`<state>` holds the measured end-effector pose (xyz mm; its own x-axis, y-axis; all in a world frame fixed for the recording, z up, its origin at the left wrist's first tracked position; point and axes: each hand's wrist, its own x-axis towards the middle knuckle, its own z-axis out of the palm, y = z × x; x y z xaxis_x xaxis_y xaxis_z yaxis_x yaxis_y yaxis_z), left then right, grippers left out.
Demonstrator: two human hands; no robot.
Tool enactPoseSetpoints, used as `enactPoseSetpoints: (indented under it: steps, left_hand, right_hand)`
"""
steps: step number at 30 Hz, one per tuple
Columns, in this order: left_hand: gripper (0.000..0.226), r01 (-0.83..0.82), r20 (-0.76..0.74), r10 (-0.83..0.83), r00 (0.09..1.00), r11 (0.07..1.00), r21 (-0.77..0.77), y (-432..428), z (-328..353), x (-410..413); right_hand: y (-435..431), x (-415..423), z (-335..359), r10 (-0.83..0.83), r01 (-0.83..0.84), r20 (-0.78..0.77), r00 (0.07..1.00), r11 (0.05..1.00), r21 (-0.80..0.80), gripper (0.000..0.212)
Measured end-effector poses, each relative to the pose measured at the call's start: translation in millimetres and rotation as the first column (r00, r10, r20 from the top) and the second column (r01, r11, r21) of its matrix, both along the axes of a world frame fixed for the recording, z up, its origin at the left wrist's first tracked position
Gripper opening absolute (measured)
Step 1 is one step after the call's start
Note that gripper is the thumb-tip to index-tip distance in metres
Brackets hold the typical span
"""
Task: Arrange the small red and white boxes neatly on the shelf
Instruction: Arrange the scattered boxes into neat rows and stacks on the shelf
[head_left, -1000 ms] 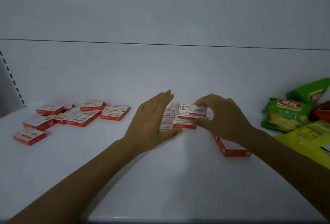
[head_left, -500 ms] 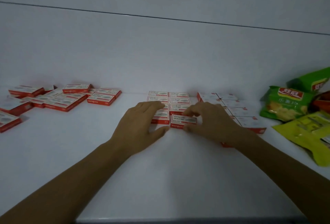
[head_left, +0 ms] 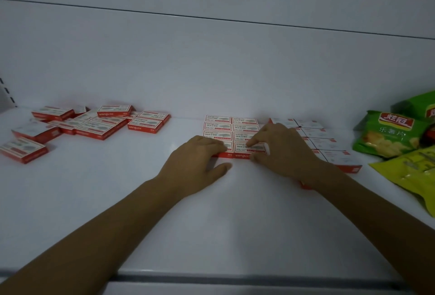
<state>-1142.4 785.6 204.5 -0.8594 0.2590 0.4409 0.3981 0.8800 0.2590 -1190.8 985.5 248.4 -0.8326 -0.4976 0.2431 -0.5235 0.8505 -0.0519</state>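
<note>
Many loose red and white boxes lie jumbled at the frame's left, well apart from my hands and closer to my left hand, which rests flat with fingers spread against the neat block at centre. My right hand pinches the front box, whose long axis runs left-right.

green snack bags, yellow packet
</note>
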Motion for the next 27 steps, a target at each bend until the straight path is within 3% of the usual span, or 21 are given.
enactPoseSetpoints:
  steps: [7, 14, 20, 27]
  left_hand:
    - [0.036, -0.001, 0.124, -0.003, 0.992, 1.000, 0.027, -9.4, 17.9, -4.2]
    - [0.046, -0.193, 0.121, 0.194, 0.973, 0.981, -0.018, -94.1, 32.7, 30.1]
    - [0.046, -0.358, 0.095, 0.359, 0.929, 0.933, -0.028, -168.7, 32.9, 69.6]
    - [0.042, -0.350, 0.093, 0.355, 0.930, 0.934, -0.065, -237.4, 26.9, 88.6]
  right_hand:
    - [-35.3, 8.7, 20.6, 0.160, -0.165, -0.045, 0.986, 0.974, -0.153, 0.039]
    - [-110.6, 0.4, 27.1, 0.363, -0.341, 0.006, 0.932, 0.882, -0.327, 0.032]
    - [-186.6, 0.3, 21.8, 0.412, -0.354, 0.149, 0.899, 0.884, -0.305, 0.029]
    - [-264.4, 16.3, 11.3, 0.430, -0.394, 0.145, 0.891, 0.892, -0.223, 0.037]
